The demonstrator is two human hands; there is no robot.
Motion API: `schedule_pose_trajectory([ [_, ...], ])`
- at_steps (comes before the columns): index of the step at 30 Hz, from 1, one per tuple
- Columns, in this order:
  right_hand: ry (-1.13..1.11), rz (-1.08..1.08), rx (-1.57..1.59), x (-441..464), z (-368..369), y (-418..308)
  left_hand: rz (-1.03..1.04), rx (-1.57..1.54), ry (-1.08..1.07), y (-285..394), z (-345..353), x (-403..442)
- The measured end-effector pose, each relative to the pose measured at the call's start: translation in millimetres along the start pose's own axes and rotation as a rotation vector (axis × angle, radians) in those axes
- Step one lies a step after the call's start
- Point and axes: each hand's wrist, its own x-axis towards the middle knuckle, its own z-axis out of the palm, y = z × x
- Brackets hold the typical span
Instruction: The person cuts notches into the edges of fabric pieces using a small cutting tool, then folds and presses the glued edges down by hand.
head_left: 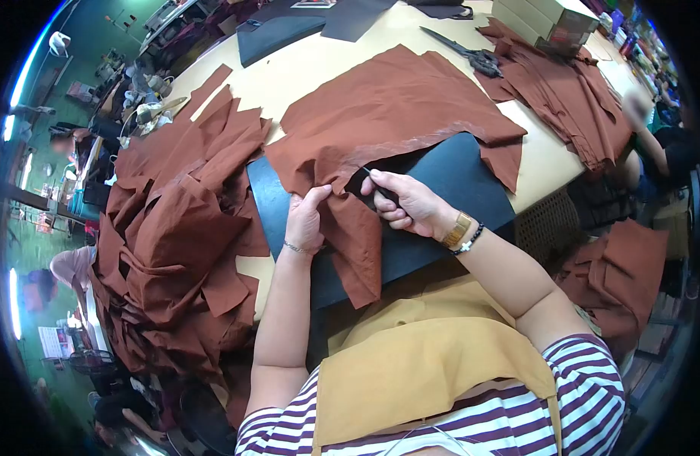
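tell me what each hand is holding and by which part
The left hand pinches the brown cloth by a gathered part near its edge. The right hand grips a small dark tool by its handle, thin tip toward the cloth.

Tabletop (319, 64) gap beyond cloth (399, 102), apparently passable, scissors (471, 55) right

Brown cloth (399, 95): matt, creased | dark sheet (456, 178) under it: smooth, faint sheen | scissors (471, 57): dark, metal-looking | box (544, 23): cardboard, matt | apron (441, 376): plain matt cloth | watch (458, 228): gold-coloured, shiny, metal-looking | tabletop (350, 57): pale, smooth
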Motion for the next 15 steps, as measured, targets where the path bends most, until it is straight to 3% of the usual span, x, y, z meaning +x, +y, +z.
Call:
schedule_pose_trajectory([
  [3, 0.031, 0.074, 0.017, -4, 7, -6, 0.001, -0.008, -0.007, -3, -4, 2],
  [8, 0.021, -0.002, -0.039, 7, 1, 3, -0.006, 0.096, 0.06, 0, 4, -5],
  [12, 0.003, -0.076, -0.233, -35, 0, 0, 0.044, 0.275, -0.036, 24, -2, -43],
  [15, 0.287, -0.886, -1.038, -65, -29, -18, 0.15, 0.813, -0.061, 54, -36, -94],
])
